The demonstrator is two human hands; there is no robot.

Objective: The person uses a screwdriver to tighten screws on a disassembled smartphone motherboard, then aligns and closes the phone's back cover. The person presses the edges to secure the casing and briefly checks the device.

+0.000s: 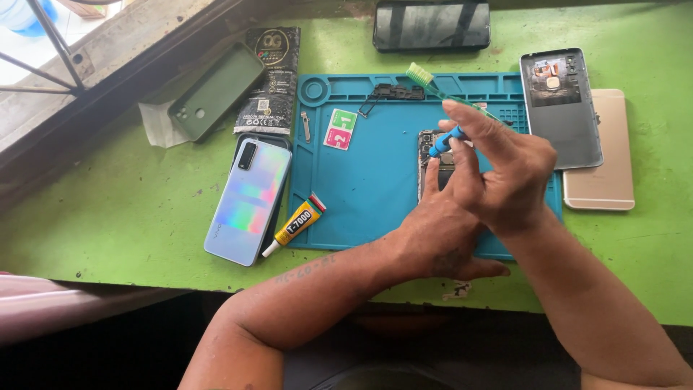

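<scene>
A green painted table [130,209] is filling the view, with a blue work mat [361,188] lying across its middle. On the mat, right of centre, an opened phone [433,155] is lying with its insides showing; most of it is hidden under the hands. The left hand [437,231] is pressing down on the phone, fingers flat, holding it steady. The right hand [505,170] is closing its fingers around a blue-handled screwdriver [444,141], its tip meeting the phone's upper end. A green toothbrush [433,83] is slanting behind that hand; whether the hand grips it too is hard to tell.

Also on the mat, a small black part [393,92] is lying near the top edge and a wipe packet [341,128] to its left. A glue tube [296,225] is straddling the mat's left edge. Left of the mat, an iridescent phone [249,198], a green case [215,90] and a black packet [273,79] are lying. Right of the mat, a grey back cover [561,108] is overlapping a gold phone [603,152]. Above it, a dark phone [432,25] is cut off by the frame.
</scene>
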